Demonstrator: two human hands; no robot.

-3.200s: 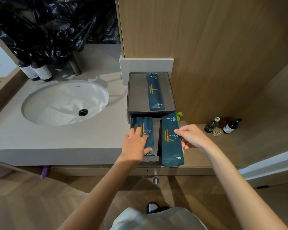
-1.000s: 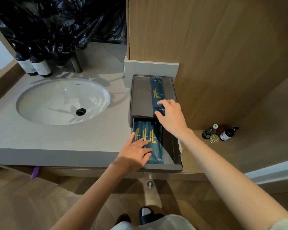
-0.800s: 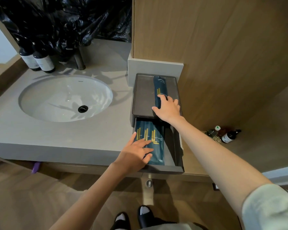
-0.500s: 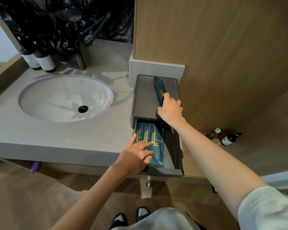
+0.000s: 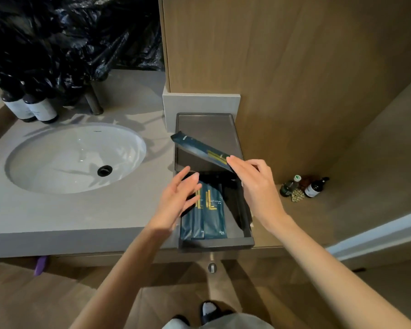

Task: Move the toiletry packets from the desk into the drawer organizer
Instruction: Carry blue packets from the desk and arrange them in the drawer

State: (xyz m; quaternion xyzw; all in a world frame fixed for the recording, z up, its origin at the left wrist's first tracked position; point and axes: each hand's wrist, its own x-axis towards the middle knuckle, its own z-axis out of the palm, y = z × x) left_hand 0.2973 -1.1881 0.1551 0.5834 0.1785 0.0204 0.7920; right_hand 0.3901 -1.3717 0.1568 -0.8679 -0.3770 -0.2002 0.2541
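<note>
Right hand pinched one end of long dark-teal foil packet, grip pressed on it; packet hung tilted in air above flat lid of dark grey drawer organizer, far end pointing toward white oval sink. Left hand hovered, fingers spread, holding nothing, over left side of pulled-out drawer. Two more teal packets with gold stripes lay flat side by side in drawer. Organizer sat on grey stone counter.

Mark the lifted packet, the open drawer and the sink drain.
lifted packet [image 5: 197, 148], head view, middle of its dark face.
open drawer [image 5: 216, 243], head view, front wall.
sink drain [image 5: 104, 170], head view, dark centre.
</note>
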